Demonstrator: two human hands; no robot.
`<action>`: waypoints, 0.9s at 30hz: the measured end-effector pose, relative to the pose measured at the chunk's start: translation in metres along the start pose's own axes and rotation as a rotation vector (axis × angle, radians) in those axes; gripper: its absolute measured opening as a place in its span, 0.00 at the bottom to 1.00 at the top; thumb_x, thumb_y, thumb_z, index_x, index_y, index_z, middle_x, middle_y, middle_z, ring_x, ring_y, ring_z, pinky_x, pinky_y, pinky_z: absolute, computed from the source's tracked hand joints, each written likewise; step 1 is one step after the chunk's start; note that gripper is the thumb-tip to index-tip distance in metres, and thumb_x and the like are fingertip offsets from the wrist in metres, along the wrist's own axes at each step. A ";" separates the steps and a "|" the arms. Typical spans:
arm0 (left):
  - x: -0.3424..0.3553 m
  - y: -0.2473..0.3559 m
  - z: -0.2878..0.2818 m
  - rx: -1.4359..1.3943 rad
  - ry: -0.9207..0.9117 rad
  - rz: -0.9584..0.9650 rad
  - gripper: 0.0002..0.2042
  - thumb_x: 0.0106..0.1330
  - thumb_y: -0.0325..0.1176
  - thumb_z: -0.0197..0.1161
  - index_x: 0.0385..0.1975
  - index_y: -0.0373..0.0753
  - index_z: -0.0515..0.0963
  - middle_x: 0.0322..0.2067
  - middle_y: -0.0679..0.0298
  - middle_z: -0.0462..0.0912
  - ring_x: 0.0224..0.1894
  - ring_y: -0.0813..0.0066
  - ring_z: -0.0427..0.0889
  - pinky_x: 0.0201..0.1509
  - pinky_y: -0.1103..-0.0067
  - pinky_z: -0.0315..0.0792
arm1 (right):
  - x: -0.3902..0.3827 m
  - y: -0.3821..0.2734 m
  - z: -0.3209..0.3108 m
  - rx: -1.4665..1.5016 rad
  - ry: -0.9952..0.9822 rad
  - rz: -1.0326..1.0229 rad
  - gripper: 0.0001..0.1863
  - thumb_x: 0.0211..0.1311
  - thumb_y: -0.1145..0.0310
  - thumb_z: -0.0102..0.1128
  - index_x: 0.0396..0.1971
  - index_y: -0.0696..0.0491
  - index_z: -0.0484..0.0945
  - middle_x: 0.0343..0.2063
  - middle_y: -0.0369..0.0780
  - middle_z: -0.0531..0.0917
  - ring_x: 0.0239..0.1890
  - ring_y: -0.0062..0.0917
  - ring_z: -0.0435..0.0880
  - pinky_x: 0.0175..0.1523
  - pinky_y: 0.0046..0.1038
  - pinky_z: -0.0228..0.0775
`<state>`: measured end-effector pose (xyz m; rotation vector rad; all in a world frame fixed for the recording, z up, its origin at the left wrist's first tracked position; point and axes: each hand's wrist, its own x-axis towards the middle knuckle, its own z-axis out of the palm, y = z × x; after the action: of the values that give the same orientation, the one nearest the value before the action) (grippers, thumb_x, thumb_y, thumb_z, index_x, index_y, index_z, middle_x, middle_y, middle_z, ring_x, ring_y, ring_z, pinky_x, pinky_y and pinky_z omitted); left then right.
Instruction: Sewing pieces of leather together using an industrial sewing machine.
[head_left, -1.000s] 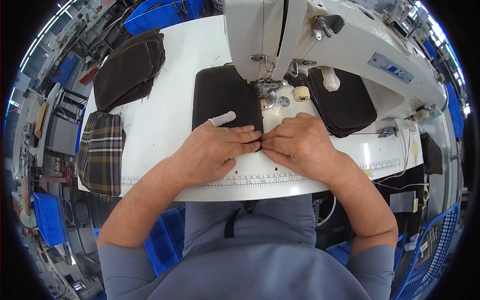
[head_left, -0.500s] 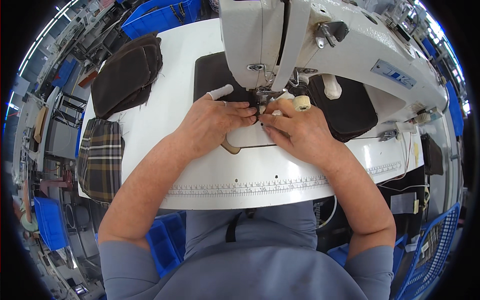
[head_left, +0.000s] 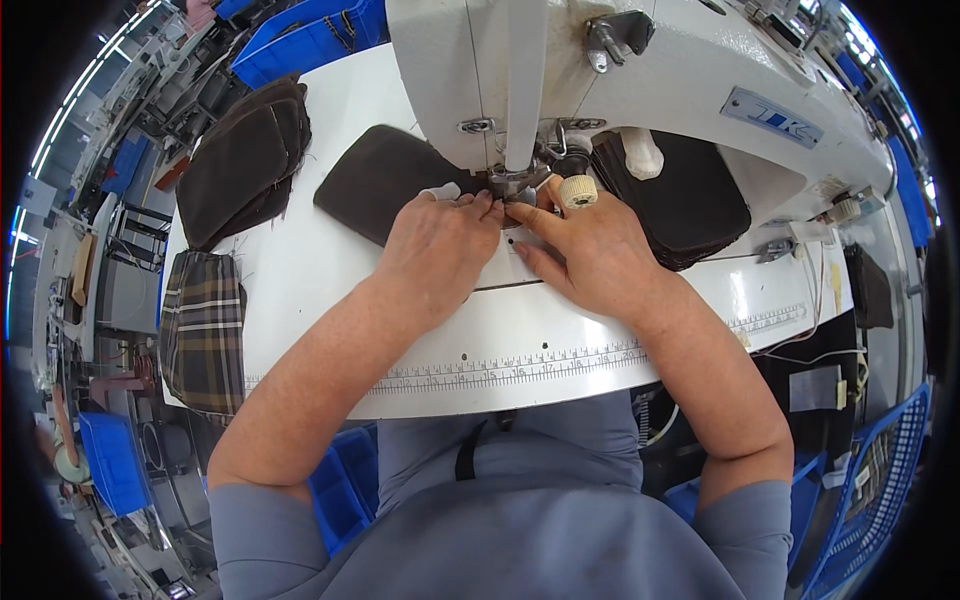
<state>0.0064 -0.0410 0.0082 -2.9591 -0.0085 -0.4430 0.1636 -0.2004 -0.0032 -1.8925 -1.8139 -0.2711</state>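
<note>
A dark brown fabric panel (head_left: 375, 180) lies slantwise on the white sewing table, its right end under the presser foot (head_left: 518, 190) of a white sewing machine (head_left: 690, 70). My left hand (head_left: 440, 250) is closed on the panel's near edge, fingertips just left of the foot; one finger wears a white cot. Close by on the right, my right hand (head_left: 600, 255) grips the same edge at the needle, index fingertip almost meeting the left fingers and thumb lower on the table. The fingertips partly hide the fabric between them.
Dark brown panels form a stack (head_left: 235, 165) at the far left and another stack (head_left: 690, 210) under the machine arm. A plaid fabric pile (head_left: 200, 330) sits at the left table edge. A ruler strip (head_left: 500, 375) runs along the front. Behind stands a blue bin (head_left: 300, 45).
The panel has turned, its far end swinging left and toward me. Both hands have stayed at the needle; the left hand's cot-covered finger has drawn in beside the others. The view has shifted slightly.
</note>
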 end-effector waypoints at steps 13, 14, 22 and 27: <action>-0.026 -0.023 -0.008 -0.581 -0.105 -0.138 0.36 0.61 0.47 0.70 0.68 0.36 0.73 0.74 0.51 0.69 0.79 0.51 0.63 0.78 0.58 0.61 | -0.003 -0.002 0.001 0.087 0.061 -0.059 0.12 0.60 0.66 0.70 0.44 0.52 0.88 0.35 0.40 0.81 0.37 0.38 0.84 0.40 0.40 0.77; -0.027 -0.019 -0.009 -0.515 -0.118 -0.120 0.37 0.62 0.49 0.71 0.70 0.36 0.72 0.74 0.50 0.69 0.79 0.50 0.62 0.79 0.58 0.61 | -0.003 -0.001 0.001 0.081 0.065 -0.069 0.12 0.60 0.66 0.70 0.43 0.52 0.88 0.34 0.40 0.81 0.37 0.37 0.84 0.40 0.39 0.77; -0.034 0.000 -0.023 -0.536 -0.138 -0.180 0.40 0.64 0.53 0.71 0.72 0.35 0.70 0.74 0.46 0.66 0.78 0.45 0.63 0.79 0.57 0.61 | -0.006 -0.003 -0.004 0.094 0.070 -0.152 0.10 0.58 0.65 0.71 0.39 0.50 0.89 0.33 0.38 0.81 0.35 0.34 0.83 0.40 0.40 0.74; -0.031 0.002 -0.033 -0.670 -0.157 -0.293 0.41 0.63 0.51 0.72 0.70 0.29 0.70 0.72 0.42 0.69 0.74 0.42 0.68 0.79 0.59 0.60 | -0.008 -0.003 -0.006 0.079 0.059 -0.145 0.09 0.57 0.65 0.71 0.37 0.49 0.90 0.33 0.37 0.80 0.35 0.33 0.83 0.40 0.38 0.73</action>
<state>-0.0323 -0.0470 0.0302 -3.6663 -0.3886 -0.2820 0.1616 -0.2102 -0.0010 -1.6854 -1.8968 -0.2975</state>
